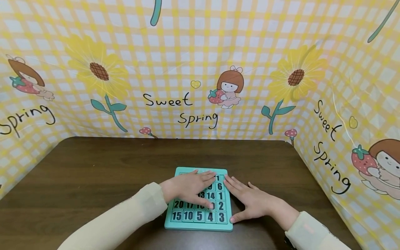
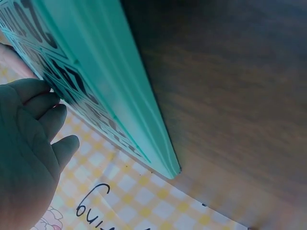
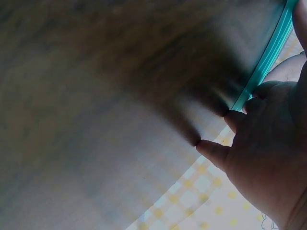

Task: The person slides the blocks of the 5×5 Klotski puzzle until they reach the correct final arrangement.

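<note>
A teal number slide puzzle [image 1: 199, 227] lies flat on the brown table, its tiles bearing black printed numbers. Across its upper part stretches my left hand [image 1: 187, 187], fingers extended toward the top right and thumb over the lower rows, hiding several tiles. In the left wrist view its fingertips [image 2: 56, 98] come right at the number face. My right hand [image 1: 254, 200] is spread beside the puzzle's right edge, with fingertips at the upper right and thumb near the lower right corner. The right wrist view shows its fingers [image 3: 214, 152] straight, along the teal side.
Dark wood table [image 1: 103, 180] surrounds the puzzle. A yellow checked cloth [image 1: 175, 45] with flowers and cartoon figures hangs as walls behind and at both sides. Pale sleeves [image 1: 118, 222] cover both forearms.
</note>
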The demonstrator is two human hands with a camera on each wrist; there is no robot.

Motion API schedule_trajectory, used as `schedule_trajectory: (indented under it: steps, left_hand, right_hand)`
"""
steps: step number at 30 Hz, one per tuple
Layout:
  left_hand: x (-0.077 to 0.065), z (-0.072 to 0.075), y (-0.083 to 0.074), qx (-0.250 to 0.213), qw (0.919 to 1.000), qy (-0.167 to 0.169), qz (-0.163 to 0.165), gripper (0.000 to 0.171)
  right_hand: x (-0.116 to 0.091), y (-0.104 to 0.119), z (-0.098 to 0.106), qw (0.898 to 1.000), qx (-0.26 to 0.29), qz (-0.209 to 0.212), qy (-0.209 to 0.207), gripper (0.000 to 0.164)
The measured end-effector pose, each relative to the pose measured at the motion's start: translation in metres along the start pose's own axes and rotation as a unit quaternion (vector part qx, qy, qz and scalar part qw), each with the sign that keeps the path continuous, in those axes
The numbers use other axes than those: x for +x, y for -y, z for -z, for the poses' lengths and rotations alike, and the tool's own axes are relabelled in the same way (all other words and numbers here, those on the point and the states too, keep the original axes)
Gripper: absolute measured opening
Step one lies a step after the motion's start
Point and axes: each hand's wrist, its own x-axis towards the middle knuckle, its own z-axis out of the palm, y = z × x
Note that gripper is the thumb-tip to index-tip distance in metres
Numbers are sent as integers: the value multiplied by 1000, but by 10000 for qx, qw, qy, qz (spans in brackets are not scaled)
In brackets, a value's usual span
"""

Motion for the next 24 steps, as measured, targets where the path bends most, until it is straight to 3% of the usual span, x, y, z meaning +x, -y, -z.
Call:
schedule_trajectory:
  steps: [15,24]
  left_hand:
    - [-14,-9,13,-20,9999,-92,37,97]
    - [-22,-7,1,-48,9993,-192,-309,93]
  right_hand:
    - [0,0,-1,10000,57,-7,11,112]
    - [0,-1,-1,10000,59,-15,9,112]
